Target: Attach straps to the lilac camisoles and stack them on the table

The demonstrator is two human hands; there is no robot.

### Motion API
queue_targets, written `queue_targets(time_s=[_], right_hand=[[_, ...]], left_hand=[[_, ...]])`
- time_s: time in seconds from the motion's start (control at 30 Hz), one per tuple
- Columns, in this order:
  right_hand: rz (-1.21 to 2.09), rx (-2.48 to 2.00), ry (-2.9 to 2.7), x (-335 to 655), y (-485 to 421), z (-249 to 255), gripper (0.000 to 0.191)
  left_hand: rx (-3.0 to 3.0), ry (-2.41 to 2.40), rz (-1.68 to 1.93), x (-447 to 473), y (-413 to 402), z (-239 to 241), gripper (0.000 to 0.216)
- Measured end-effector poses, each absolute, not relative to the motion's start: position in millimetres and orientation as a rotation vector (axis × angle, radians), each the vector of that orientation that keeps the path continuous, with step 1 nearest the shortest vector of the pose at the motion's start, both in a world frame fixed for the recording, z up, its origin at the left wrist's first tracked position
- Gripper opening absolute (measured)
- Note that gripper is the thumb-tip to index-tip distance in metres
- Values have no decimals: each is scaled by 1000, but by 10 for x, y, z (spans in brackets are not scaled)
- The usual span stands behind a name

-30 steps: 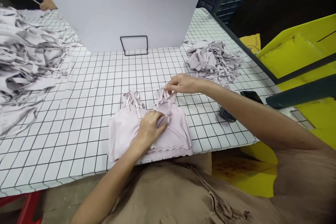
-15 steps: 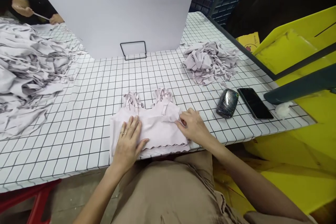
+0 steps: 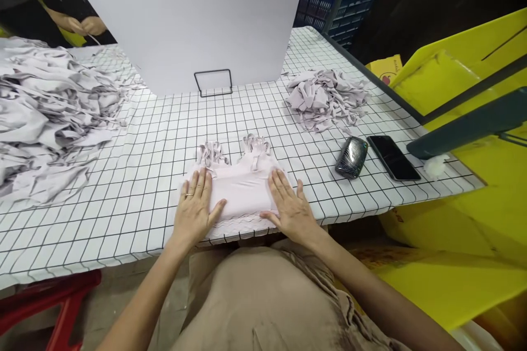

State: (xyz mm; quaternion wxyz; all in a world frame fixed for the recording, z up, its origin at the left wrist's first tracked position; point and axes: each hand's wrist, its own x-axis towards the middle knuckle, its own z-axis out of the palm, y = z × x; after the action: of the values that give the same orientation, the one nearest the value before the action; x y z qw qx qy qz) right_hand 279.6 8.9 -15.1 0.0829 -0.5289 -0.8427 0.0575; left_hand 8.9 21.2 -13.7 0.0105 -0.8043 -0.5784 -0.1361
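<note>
A pale pink strappy top (image 3: 239, 194) lies flat near the table's front edge, over what looks like more layers of the same cloth. Its gathered straps point away from me, and a wavy hem faces me. My left hand (image 3: 193, 205) presses flat on the left side of the top, fingers stretched out, a ring on one finger. On the right side, my right hand (image 3: 292, 208) also rests palm down with its fingers spread. Neither hand grips the fabric.
Left on the checked tablecloth (image 3: 152, 175) is a large heap of pale garments (image 3: 53, 104); a smaller pile (image 3: 327, 96) lies at right. Nearby are a dark shiny object (image 3: 352, 157) and a phone (image 3: 394, 157). A white board (image 3: 193, 22) stands ahead. Another person's hands (image 3: 86, 26) show behind.
My right hand has gone from pinching the top's right edge to lying flat on it. The fabric looks smoother. My left hand stays flat, and the view has shifted slightly.
</note>
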Motion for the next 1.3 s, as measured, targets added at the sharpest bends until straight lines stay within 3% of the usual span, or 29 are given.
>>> queue_targets(time_s=[0.2, 0.33, 0.43, 0.53, 0.67, 0.77, 0.87, 0.93, 1.07, 1.3], right_hand=[[284, -1828, -2288, 3173, 356, -25, 75], [229, -1662, -2325, 3033, 630, 149, 68], [342, -1509, -2529, 2903, 698, 98, 77], [484, -1633, -2433, 3013, 784, 14, 80], [462, -1736, -1940, 3505, 1182, 299, 66], [406, -1593, -1805, 3599, 1509, 739, 44], [564, -1232, -2045, 3066, 1733, 974, 24], [697, -1087, -2244, 2458, 1825, 940, 23], [859, -1260, -2465, 1339, 1983, 619, 40], [1038, -1487, -2319, 944, 2314, 332, 27]], left_hand=[[-2506, -1786, -415, -132, 291, -181, 80], [-2538, -1750, -459, -145, 399, -191, 81], [-2520, -1826, -471, -190, 418, -167, 82], [-2408, -1965, -577, -271, 334, -121, 80], [-2293, -1990, -901, -398, 174, -89, 65], [-2255, -1912, -1102, -409, 122, -81, 57], [-2310, -1797, -1153, -242, 97, -31, 58], [-2392, -1754, -1069, -67, 88, 7, 62], [-2466, -1767, -830, 188, 81, 13, 70], [-2471, -1803, -667, 168, 30, -46, 64]])
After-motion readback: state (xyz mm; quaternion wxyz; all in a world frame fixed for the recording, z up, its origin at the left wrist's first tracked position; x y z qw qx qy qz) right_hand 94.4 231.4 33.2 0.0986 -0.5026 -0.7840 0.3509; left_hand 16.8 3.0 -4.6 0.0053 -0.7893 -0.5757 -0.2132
